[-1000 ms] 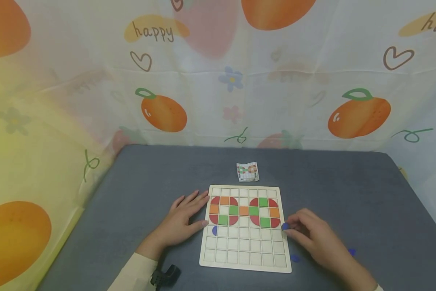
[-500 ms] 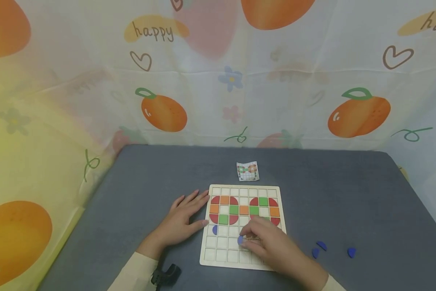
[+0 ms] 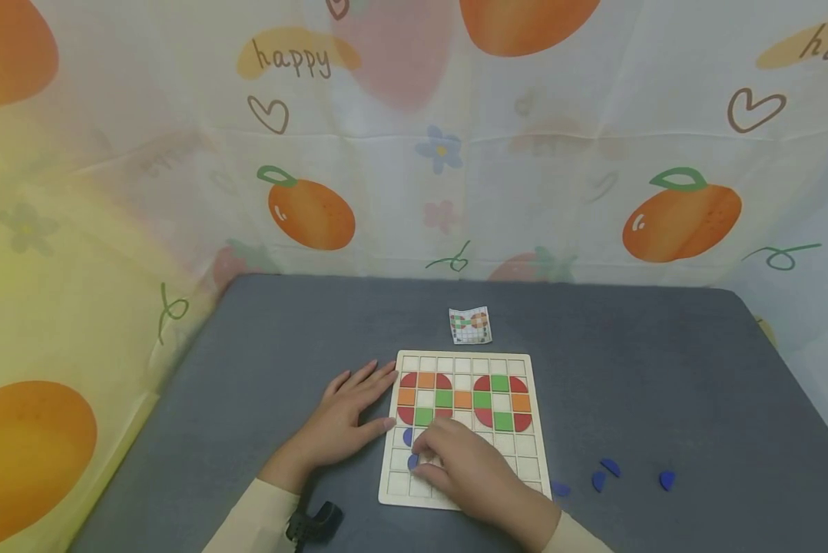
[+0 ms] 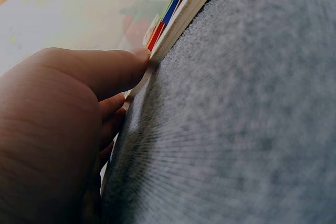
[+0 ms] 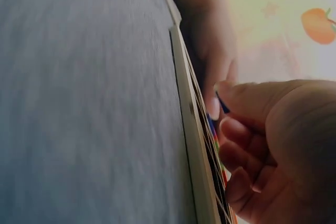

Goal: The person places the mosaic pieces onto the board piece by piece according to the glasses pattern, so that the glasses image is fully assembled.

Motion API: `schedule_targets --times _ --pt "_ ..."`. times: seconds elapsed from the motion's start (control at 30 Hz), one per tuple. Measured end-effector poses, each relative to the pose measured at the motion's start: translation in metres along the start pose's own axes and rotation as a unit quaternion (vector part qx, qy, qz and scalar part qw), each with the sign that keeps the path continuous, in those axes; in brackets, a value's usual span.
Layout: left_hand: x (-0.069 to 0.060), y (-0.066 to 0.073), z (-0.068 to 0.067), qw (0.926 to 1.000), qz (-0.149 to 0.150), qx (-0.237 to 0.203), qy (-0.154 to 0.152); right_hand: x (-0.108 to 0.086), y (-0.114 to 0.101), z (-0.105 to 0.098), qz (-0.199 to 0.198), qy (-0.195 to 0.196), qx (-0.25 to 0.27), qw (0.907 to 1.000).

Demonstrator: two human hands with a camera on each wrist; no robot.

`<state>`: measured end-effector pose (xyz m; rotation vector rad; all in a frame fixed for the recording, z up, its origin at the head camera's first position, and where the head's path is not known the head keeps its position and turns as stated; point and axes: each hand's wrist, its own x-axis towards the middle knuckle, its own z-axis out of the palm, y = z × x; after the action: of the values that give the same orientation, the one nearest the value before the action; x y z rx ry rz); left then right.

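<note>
A pale wooden grid board [image 3: 527, 446] lies on the table, bearing red, orange and green pieces in two ring-like patterns. My left hand [image 3: 348, 421] rests with extended fingers along the board's left edge, thumb and fingertips touching it. Over the lower left squares, my right hand [image 3: 471, 470] pinches a half-round blue piece [image 3: 412, 462] between thumb and finger. That blue piece [image 5: 222, 102] shows as a thin dark edge in the right wrist view. Just above it in the head view, another half-round blue piece [image 3: 407, 437] sits in a left-column square.
Several loose blue pieces [image 3: 598, 481] lie on the grey table [image 3: 663, 369] right of the board. Behind the board is a small printed card [image 3: 470, 326] with a coloured grid pattern. A fruit-print curtain [image 3: 524, 153] hangs at the back and sides.
My right hand has travelled left from the board's right edge to its left columns, carrying the blue piece. Loose blue pieces it had covered now show. The left hand has stayed put.
</note>
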<state>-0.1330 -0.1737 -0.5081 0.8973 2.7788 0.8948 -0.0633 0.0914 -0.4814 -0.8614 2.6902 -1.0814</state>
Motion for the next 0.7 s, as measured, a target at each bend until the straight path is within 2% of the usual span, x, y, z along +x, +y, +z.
schedule_targets --times 0.2,0.4,0.7 --pt "0.0 -0.001 0.001 1.0 0.006 0.003 0.002 0.007 -0.006 0.01 0.0 -0.005 -0.025 0.9997" --pt "0.0 -0.001 0.001 1.0 0.006 0.004 0.002 0.011 -0.008 0.016 0.015 -0.009 -0.061 0.998" --pt "0.0 0.0 0.0 0.9999 0.009 0.003 0.007 0.014 -0.011 0.02 0.017 0.013 -0.078 0.9967"
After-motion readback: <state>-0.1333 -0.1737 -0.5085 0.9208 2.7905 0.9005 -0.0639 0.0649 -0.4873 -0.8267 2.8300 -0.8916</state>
